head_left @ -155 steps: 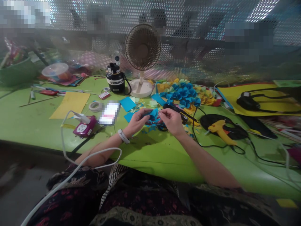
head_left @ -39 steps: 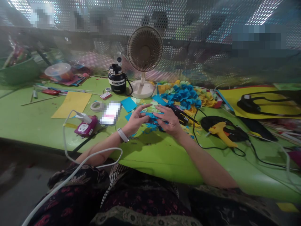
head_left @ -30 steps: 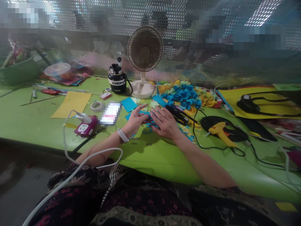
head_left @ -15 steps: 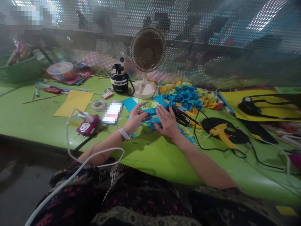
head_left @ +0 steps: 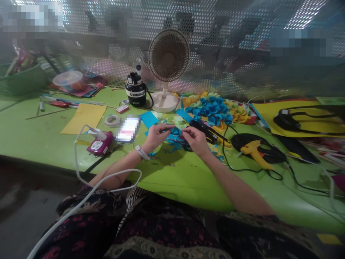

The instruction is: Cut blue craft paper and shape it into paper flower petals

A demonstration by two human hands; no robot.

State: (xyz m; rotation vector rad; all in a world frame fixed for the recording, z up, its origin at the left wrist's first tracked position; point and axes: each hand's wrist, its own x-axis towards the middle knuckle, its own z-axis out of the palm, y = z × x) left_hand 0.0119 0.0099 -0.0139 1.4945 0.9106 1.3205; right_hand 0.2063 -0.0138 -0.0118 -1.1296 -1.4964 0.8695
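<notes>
My left hand (head_left: 155, 136) and my right hand (head_left: 196, 139) are raised a little above the green table (head_left: 175, 176), fingertips pinched on a small blue paper piece (head_left: 175, 131) between them. Blue paper scraps (head_left: 175, 145) lie on the table right under the hands. A white watch sits on my left wrist. Just beyond my right hand lies a black tool (head_left: 206, 129).
A pile of blue and yellow paper flowers (head_left: 214, 109) sits behind the hands. A yellow glue gun (head_left: 253, 151) with black cords lies at the right. A phone (head_left: 126, 128), pink power socket (head_left: 98, 145), tape roll (head_left: 111, 120), yellow sheet (head_left: 83, 117), black jug (head_left: 135, 93) and desk fan (head_left: 167, 68) stand left and behind.
Both hands had been pressing flat on the blue paper on the table; now they have lifted and pinch the blue piece between the fingertips.
</notes>
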